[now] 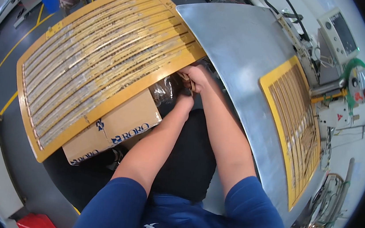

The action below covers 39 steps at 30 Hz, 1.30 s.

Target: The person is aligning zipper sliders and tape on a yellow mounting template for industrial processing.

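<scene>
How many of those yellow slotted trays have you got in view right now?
2. One large yellow slotted tray lies tilted over the cardboard box at left; a second lies on the metal table at right. Others may be hidden underneath.

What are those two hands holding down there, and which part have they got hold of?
Both hands, right hand and left hand, meet at a clear plastic bag beside the yellow slotted tray. What they grip, and where, cannot be told.
</scene>
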Each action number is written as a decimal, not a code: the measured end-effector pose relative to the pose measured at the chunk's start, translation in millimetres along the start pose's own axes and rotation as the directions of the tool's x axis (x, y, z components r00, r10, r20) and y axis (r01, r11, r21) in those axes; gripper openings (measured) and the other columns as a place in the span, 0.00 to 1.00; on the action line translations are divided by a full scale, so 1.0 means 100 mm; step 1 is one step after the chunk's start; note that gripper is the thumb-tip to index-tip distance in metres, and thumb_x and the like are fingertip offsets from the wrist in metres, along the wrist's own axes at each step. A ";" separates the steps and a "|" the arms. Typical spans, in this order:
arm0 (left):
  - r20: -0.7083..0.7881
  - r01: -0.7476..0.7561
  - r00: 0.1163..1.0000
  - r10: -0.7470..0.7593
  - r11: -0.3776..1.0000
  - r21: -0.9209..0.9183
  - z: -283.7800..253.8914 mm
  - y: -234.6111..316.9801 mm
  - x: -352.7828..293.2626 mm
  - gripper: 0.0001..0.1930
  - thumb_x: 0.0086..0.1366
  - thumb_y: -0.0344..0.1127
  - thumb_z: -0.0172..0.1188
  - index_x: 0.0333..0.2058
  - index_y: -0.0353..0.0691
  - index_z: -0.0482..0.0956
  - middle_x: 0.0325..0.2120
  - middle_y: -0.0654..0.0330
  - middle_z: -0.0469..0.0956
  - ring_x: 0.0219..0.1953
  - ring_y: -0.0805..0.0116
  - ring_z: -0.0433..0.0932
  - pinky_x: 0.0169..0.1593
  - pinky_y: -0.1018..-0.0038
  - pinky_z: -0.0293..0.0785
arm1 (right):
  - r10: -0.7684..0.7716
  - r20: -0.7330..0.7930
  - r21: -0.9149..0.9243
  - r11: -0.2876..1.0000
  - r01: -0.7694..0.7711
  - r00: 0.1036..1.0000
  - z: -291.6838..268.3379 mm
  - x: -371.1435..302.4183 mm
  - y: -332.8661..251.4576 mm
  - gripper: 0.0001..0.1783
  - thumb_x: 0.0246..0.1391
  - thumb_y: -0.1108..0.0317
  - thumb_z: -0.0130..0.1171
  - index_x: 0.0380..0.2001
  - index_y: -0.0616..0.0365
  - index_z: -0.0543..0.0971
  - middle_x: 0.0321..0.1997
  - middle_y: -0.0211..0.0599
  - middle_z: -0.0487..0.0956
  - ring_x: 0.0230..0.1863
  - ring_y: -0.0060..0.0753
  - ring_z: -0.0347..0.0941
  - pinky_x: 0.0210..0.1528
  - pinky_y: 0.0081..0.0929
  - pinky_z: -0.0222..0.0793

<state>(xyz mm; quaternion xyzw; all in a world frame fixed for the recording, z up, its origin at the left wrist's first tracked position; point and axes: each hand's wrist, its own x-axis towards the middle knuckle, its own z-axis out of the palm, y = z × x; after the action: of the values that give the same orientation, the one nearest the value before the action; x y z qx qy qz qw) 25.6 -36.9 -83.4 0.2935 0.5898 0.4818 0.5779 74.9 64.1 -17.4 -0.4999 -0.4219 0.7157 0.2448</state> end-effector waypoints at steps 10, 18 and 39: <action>-0.038 -0.424 0.895 0.445 0.874 0.237 0.06 -0.33 0.35 0.19 0.75 0.45 0.56 0.56 0.39 0.78 0.58 0.53 0.80 0.60 0.59 0.77 0.64 0.68 0.72 | -0.150 0.051 0.201 0.970 0.137 0.987 0.08 -1.32 0.07 0.19 0.61 0.65 0.71 0.51 0.60 0.78 0.30 0.26 0.78 0.19 0.15 0.68 0.17 0.18 0.62; -0.185 -0.475 0.826 0.532 0.834 0.279 -0.04 -0.15 0.26 0.26 0.64 0.37 0.64 0.59 0.33 0.74 0.57 0.42 0.76 0.62 0.43 0.72 0.66 0.53 0.68 | -0.243 -0.076 0.233 0.939 0.254 0.967 0.26 -2.29 -0.07 0.24 0.57 0.69 0.71 0.53 0.68 0.76 0.32 0.33 0.80 0.19 0.19 0.69 0.18 0.22 0.63; -0.385 -0.173 0.576 0.721 0.567 0.805 -4.35 1.46 -2.77 0.14 0.71 0.35 0.65 0.51 0.32 0.81 0.41 0.52 0.81 0.42 0.60 0.81 0.50 0.64 0.78 | -0.395 0.127 -0.432 0.804 0.409 0.910 1.20 -0.74 -1.62 0.20 0.62 0.56 0.70 0.48 0.60 0.83 0.32 0.30 0.85 0.26 0.18 0.77 0.25 0.25 0.71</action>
<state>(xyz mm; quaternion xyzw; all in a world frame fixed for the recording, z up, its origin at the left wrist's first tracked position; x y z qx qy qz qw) -380.3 -333.2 101.8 0.4387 0.7857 0.4360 0.0054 -18.7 48.8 175.6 -0.4308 -0.6754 0.5382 0.2620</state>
